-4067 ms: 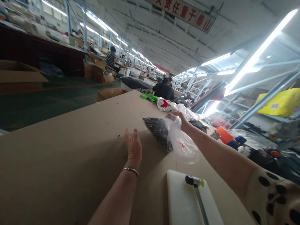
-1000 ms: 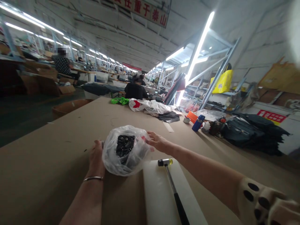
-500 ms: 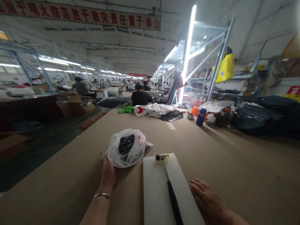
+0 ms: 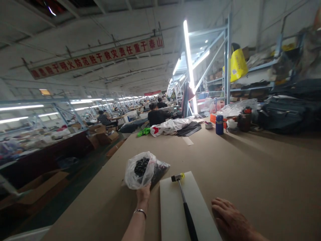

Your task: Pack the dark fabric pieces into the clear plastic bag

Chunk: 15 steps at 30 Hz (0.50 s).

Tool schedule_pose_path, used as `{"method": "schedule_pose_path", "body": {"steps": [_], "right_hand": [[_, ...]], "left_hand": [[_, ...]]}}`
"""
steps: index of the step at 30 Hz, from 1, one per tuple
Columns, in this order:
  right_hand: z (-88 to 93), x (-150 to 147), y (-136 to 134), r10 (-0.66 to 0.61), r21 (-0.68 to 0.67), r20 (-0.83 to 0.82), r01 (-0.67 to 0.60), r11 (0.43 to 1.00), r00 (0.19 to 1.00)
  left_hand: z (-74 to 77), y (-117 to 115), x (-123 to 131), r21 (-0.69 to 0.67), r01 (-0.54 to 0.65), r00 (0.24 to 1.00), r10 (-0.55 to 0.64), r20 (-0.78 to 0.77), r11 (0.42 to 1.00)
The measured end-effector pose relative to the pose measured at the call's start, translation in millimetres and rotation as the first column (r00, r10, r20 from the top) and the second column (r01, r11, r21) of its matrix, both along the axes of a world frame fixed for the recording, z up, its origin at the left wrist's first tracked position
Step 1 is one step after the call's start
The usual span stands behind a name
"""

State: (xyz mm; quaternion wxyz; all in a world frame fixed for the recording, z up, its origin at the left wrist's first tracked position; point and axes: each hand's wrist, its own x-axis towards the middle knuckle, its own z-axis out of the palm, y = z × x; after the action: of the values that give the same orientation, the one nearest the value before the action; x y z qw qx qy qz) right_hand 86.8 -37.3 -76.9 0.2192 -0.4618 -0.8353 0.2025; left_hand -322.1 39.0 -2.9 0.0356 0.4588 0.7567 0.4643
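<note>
Hands [image 4: 229,215] have parted, left [image 4: 143,194] touching crinkled plastic bag [image 4: 130,176].

To the left of the white board [image 4: 170,206], the bare left forearm [image 4: 135,224] reaches forward, its wrist [image 4: 140,208] nearly straight. The left hand [image 4: 143,194] is near the board's far left corner, most of its fingers hidden, so their grip cannot be told. Just beside the board's right edge, the right hand [image 4: 230,217] lies back upward, unclenched, its fingers [image 4: 222,203] close together and pointing forward and leftward.
</note>
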Motion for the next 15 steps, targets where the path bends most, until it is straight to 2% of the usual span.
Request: {"method": "schedule_pose_path", "body": {"steps": [4,8,12,15], "right_hand": [[-1.2,1.1,1.7,0.009,0.003,-0.029,-0.009,1.000,1.000],[9.3,2.1,-0.3,0.039,-0.008,-0.065,-0.039,0.999,0.997],[20.0,3.1,2.7,0.058,-0.040,-0.060,-0.060,0.997,0.997],[5.2,2.1,17.1,0.075,-0.081,-0.089,-0.082,0.993,0.993]], "left_hand": [[4.7,13.4,-6.7,-0.104,-0.038,0.998,0.033,-0.047,0.994],[2.9,3.6,-4.6,-0.111,-0.058,0.993,0.046,-0.113,0.992],[-12.2,-23.9,-0.1,-0.117,-0.010,0.984,-0.011,-0.180,0.993],[-32.9,-43.1,-6.9,-0.158,0.011,0.960,-0.054,-0.274,0.987]]}}
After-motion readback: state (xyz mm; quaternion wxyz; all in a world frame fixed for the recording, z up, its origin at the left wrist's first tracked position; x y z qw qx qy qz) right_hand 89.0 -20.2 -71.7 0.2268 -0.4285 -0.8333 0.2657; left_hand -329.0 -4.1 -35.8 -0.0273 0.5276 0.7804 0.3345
